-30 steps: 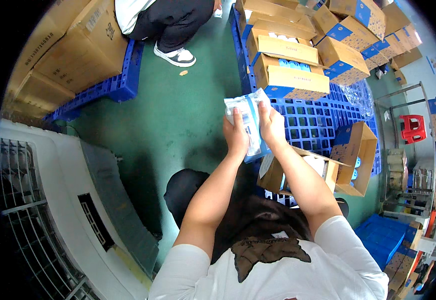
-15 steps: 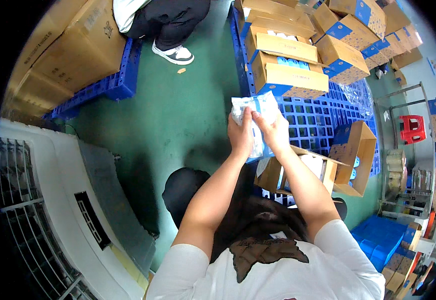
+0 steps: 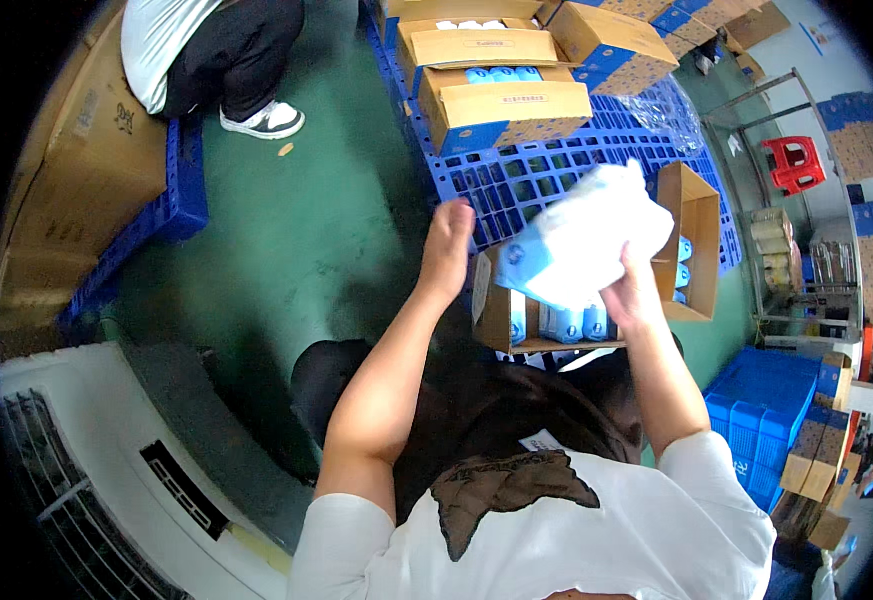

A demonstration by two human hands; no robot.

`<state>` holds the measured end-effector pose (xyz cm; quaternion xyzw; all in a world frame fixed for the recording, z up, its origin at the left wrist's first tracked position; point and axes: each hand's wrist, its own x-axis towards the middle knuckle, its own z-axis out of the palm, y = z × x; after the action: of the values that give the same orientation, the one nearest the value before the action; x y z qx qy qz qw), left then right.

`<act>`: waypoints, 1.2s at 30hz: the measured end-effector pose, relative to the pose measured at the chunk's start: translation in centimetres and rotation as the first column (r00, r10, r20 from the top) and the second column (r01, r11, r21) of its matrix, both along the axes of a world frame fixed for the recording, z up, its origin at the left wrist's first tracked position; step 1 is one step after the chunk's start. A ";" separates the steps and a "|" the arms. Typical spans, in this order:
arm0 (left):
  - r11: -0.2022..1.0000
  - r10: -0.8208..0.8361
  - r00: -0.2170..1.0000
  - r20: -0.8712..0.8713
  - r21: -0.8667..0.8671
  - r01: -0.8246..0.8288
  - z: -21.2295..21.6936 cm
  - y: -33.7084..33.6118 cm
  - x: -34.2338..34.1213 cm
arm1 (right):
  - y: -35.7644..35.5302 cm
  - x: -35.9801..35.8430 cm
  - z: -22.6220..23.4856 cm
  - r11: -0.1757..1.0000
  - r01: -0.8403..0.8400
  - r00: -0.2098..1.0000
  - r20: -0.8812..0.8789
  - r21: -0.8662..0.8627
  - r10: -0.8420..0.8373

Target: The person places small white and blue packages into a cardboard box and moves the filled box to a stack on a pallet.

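My right hand (image 3: pixel 631 292) grips the edge of a soft white-and-blue plastic pack (image 3: pixel 591 235), tilted and slightly blurred by motion. The pack hangs above an open cardboard carton (image 3: pixel 493 315) in front of my knees and hides part of it. Inside that carton stand several blue-and-white packs (image 3: pixel 562 323). To the left, my left hand (image 3: pixel 446 250) is raised apart from the pack, fingers loosely extended, with nothing visible in it. It is nearest to the edge of a blue plastic pallet (image 3: pixel 486 200).
Full open cartons (image 3: pixel 511 105) stand on the pallet ahead. Another open carton (image 3: pixel 696 300) with blue packs is at the right, near a blue crate (image 3: pixel 761 400) and red stool (image 3: pixel 794 165). A person (image 3: pixel 231 60) crouches far left; a white slatted machine (image 3: pixel 106 430) stands near left.
My left hand has let go of the pack and moved left. The right hand has carried the pack rightward and nearer, over the carton. The whole view has shifted, too.
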<state>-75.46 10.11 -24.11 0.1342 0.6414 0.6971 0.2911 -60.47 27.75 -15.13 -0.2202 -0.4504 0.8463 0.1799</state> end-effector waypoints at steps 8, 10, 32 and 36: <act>0.905 -0.368 0.925 -0.097 -0.268 0.332 -1.7 1.0 3.5 | 2.8 5.2 -3.2 0.686 -0.589 0.753 0.599 0.428 0.273; 0.924 -0.334 0.942 -0.042 -0.212 0.318 -2.1 1.5 3.3 | 4.2 4.7 -7.4 0.566 -0.639 0.603 0.796 0.521 -0.052; 0.887 -0.390 0.916 -0.094 -0.304 0.347 -2.8 1.3 3.1 | 3.5 2.6 -7.3 0.296 -0.906 0.308 0.951 0.302 -0.027; 0.883 -0.402 0.912 -0.084 -0.298 0.362 -2.9 1.4 2.9 | 6.1 4.0 -12.3 0.370 -0.681 0.510 0.772 0.631 -0.378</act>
<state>-72.60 11.47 -27.03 0.2660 0.7122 0.5180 0.3920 -56.51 33.82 -27.38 -0.4064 -0.8799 0.2362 -0.0701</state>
